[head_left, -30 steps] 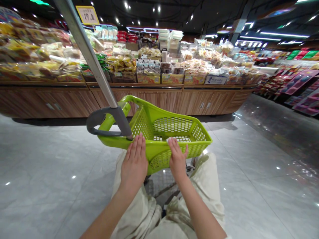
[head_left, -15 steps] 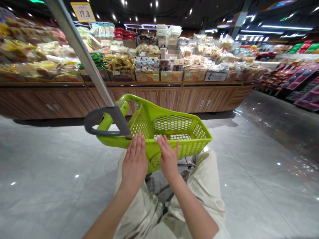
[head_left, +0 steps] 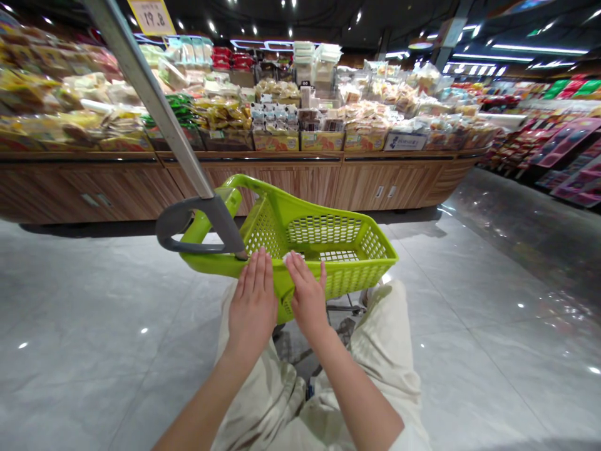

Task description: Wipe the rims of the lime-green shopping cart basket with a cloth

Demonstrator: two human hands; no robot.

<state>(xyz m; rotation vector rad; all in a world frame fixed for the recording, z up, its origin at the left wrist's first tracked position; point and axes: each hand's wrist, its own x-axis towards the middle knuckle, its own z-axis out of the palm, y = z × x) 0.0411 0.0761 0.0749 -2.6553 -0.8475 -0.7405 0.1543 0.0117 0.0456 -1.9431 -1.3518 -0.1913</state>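
A lime-green shopping cart basket (head_left: pixel 342 272) with perforated walls stands sideways in front of my knees. My left hand (head_left: pixel 253 294) lies flat on its near rim, fingers straight and side by side, close to the grey looped handle piece (head_left: pixel 220 219). Just to its right, my right hand (head_left: pixel 307 294) presses its fingertips on the same rim, with the little finger lifted. Under those fingertips shows the edge of a small white tissue-like piece (head_left: pixel 286 257); the rest of it is hidden.
A metal pole (head_left: pixel 154 94) rises from the handle to the upper left. Behind the cart, a wooden display counter (head_left: pixel 300 185) carries many packaged foods. A price sign (head_left: pixel 151 17) hangs at upper left. Grey tiled floor (head_left: pixel 469 363) lies around; more shelves (head_left: pixel 563 144) stand right.
My right hand has slid left along the rim toward my left hand, and the white piece has moved with it. My left hand stays at almost the same spot.
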